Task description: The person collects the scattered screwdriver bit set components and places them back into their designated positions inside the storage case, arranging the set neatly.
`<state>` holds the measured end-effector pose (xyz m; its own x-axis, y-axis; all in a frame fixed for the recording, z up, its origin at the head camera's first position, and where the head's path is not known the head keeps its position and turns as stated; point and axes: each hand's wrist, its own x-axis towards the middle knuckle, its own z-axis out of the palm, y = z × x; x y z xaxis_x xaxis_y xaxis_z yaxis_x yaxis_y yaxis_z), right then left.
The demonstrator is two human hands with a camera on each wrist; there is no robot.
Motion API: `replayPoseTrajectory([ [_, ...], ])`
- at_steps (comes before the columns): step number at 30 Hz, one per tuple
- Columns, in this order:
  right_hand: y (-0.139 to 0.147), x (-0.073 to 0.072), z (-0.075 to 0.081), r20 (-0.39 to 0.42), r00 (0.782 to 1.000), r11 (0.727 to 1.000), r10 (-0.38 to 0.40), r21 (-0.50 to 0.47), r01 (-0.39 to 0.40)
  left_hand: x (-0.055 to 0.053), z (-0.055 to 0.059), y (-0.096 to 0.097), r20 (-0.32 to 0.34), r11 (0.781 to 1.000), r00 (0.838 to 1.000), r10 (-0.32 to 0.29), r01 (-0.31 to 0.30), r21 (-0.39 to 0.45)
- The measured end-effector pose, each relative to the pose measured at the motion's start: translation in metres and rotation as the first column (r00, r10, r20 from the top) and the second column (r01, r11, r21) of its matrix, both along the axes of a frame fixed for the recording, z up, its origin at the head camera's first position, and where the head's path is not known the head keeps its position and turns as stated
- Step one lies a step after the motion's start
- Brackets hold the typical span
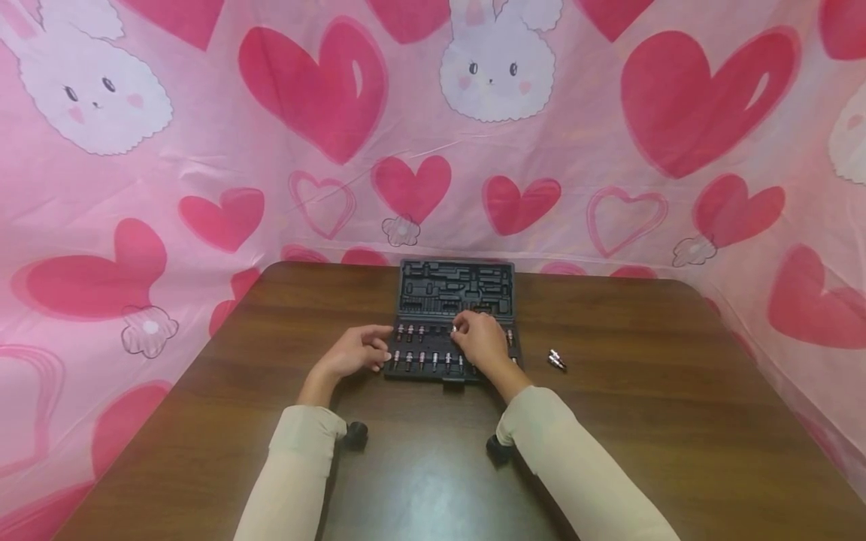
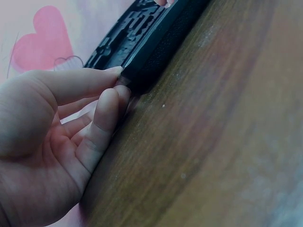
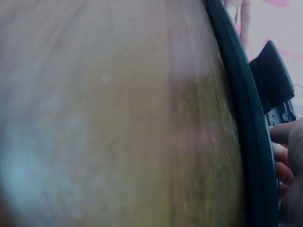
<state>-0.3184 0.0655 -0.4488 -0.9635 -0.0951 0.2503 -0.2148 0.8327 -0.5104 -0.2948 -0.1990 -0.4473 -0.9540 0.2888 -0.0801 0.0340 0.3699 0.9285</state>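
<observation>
A black socket case (image 1: pixel 433 316) lies with its lid up on the table, several shiny metal bit sockets (image 1: pixel 422 359) standing in two rows in its base. At the case's left side, my left hand (image 1: pixel 353 351) has its fingertips at the edge. The left wrist view shows the left hand (image 2: pixel 61 127) gripping the case's near corner (image 2: pixel 137 78) between thumb and fingers. My right hand (image 1: pixel 482 340) reaches over the back row and pinches a small shiny bit socket (image 1: pixel 455 328), mostly hidden by the fingers. In the right wrist view, the right hand's curled fingers (image 3: pixel 282 170) show behind the case's front edge.
Loose shiny bit sockets (image 1: pixel 557 360) lie on the brown wooden table (image 1: pixel 622 421) to the right of the case. A black latch (image 1: pixel 454 384) sticks out at the case's front. Behind the table hangs a pink cloth (image 1: pixel 419 135) with hearts and rabbits.
</observation>
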Motion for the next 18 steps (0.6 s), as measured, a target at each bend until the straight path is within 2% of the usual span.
replayPoseTrajectory([
  [10,0.0083,0.0031,0.0026,-0.041,0.997,0.989,0.059,0.135,-0.053,0.0005,0.0025,0.0024,0.013,1.0,1.0,0.02,-0.019,-0.017],
  [14,0.0094,0.0036,0.0041,0.0,0.998,0.988,0.058,0.145,-0.057,0.0,0.0008,0.0011,0.008,1.0,1.0,0.014,-0.014,-0.019],
  [15,0.0093,0.0038,0.0044,0.014,0.998,0.988,0.054,0.141,-0.056,0.0025,0.0047,0.0017,0.007,1.0,1.0,0.007,-0.006,-0.017],
  [18,0.0089,0.0039,0.0065,0.055,0.998,0.99,0.042,0.129,-0.049,0.0029,0.0053,0.0015,0.007,1.0,1.0,0.003,-0.003,-0.011],
])
